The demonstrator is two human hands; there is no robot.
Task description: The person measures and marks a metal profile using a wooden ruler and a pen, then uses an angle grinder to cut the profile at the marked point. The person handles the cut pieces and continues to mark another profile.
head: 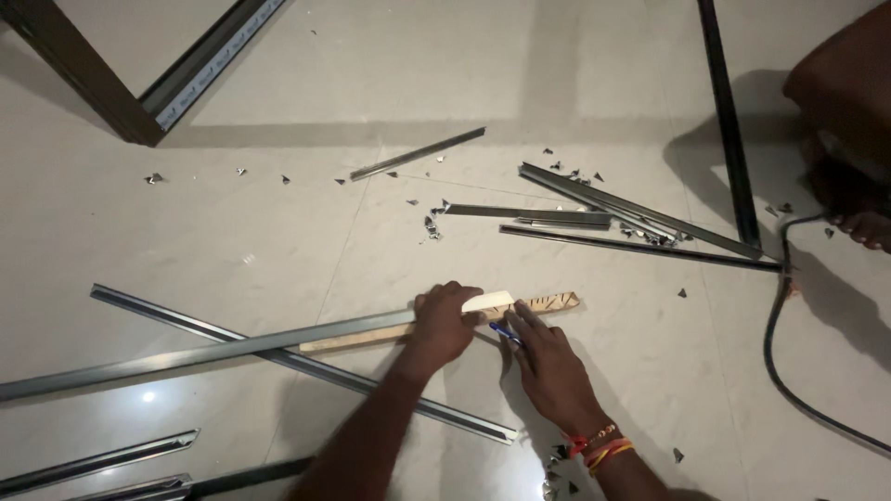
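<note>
My left hand [444, 323] presses down on a long grey metal strip [204, 351] where it meets a wooden ruler-like stick [548, 303] on the pale tiled floor. My right hand [548, 357], with red and yellow bangles at the wrist, holds a blue pen [505, 333] with its tip against the stick's lower edge, just right of the left hand. A second grey metal strip [306, 364] crosses under the first at a slant.
Several dark metal strips [613, 218] and small metal offcuts [432, 225] lie farther away. A dark frame corner [139, 102] is top left, a black bar [729, 121] top right. A black cable [775, 353] curves at right beside another person's foot [863, 227].
</note>
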